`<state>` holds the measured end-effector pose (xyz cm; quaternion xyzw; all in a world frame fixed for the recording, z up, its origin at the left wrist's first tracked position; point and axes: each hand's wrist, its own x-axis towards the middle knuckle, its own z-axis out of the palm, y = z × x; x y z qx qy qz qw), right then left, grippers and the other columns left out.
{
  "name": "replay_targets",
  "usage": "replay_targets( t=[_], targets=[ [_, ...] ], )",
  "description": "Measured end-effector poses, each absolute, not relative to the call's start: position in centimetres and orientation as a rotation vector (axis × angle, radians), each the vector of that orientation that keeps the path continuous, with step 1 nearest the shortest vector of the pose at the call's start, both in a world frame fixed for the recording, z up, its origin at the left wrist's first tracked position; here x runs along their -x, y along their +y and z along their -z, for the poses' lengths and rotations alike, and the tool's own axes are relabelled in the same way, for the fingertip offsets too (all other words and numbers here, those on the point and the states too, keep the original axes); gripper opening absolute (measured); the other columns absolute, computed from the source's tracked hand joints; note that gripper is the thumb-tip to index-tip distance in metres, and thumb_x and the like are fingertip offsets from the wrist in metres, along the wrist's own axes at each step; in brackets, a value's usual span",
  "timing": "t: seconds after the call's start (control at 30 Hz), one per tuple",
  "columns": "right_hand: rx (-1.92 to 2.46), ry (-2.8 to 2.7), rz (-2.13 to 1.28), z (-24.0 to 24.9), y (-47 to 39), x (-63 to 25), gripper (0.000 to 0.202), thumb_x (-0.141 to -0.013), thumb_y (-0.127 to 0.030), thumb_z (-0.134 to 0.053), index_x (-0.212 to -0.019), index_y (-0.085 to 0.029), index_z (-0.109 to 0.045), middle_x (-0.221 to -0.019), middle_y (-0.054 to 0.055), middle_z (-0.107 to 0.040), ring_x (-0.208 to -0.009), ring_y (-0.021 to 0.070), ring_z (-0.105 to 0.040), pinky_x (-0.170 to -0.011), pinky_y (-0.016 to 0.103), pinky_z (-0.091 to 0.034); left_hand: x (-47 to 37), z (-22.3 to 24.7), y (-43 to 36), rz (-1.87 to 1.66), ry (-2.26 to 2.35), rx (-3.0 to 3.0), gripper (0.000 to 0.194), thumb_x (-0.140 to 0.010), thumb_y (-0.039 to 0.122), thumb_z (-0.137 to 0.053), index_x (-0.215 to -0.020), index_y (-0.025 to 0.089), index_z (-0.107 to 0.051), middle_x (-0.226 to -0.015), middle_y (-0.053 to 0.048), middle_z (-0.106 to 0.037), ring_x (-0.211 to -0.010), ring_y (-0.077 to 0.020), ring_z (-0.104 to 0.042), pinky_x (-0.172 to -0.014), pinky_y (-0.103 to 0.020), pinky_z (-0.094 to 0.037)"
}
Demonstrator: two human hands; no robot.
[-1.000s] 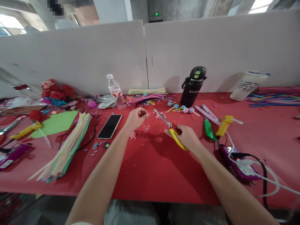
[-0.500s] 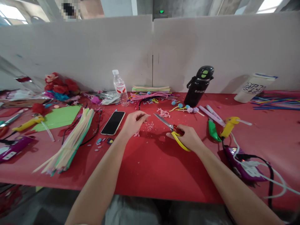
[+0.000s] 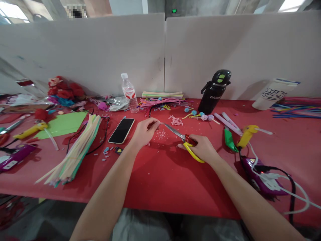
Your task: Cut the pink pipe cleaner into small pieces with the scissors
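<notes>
My right hand (image 3: 200, 147) is closed around the yellow and red handles of a pair of scissors (image 3: 176, 132), whose blades point up and left. Pinched between thumb and fingertips of my left hand (image 3: 146, 131) is a short pink pipe cleaner piece (image 3: 162, 123), mostly hidden by the fingers. Its end lies at the scissor tips; whether the blades touch it I cannot tell. Tiny pale clippings (image 3: 161, 134) are scattered on the red table below. A small heap of pink pipe cleaner pieces (image 3: 175, 121) lies just beyond the scissors.
A phone (image 3: 122, 131) and a bundle of pale pipe cleaners (image 3: 77, 150) lie left. Behind stand a plastic bottle (image 3: 130, 95), a black flask (image 3: 212, 93) and a white cup (image 3: 269, 95). Yellow glue guns (image 3: 247, 135) with cords sit at both sides. A white partition (image 3: 100, 53) closes the back.
The gap between my left fingertips and the scissor tips has closed, with the pink piece now at the blades. The scissor blades look closer together. The view has shifted slightly.
</notes>
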<state>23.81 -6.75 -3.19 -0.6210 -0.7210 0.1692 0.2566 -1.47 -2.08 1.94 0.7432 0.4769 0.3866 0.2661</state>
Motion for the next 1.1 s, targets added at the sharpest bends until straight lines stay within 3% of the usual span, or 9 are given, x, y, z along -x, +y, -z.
replay_targets(
  t=[0.33, 1.1],
  targets=[
    [1.693, -1.992, -0.439, 3.2, -6.7, -23.8, 0.043, -0.070, -0.059, -0.059, -0.059, -0.020, -0.044, -0.053, -0.003, -0.044, -0.049, 0.0101, -0.035, -0.048, 0.022, -0.025, 1.6, -1.5, -1.8, -1.048, 1.323, -2.035, 0.032, -0.087, 0.042, -0.045, -0.087, 0.016, -0.063, -0.076, -0.003, -0.064, -0.068, -0.0125, -0.057, -0.063, -0.023, -0.045],
    [1.715, -1.965, -0.368, 3.2, -6.7, -23.7, 0.045, -0.067, -0.061, -0.061, -0.059, -0.020, -0.044, -0.051, -0.003, -0.045, -0.048, 0.0101, -0.034, -0.046, 0.022, -0.023, 1.5, -0.8, -1.6, -1.043, 1.313, -2.024, 0.032, -0.087, 0.042, -0.045, -0.085, 0.016, -0.062, -0.074, -0.003, -0.062, -0.068, -0.0131, -0.056, -0.063, -0.023, -0.044]
  ],
)
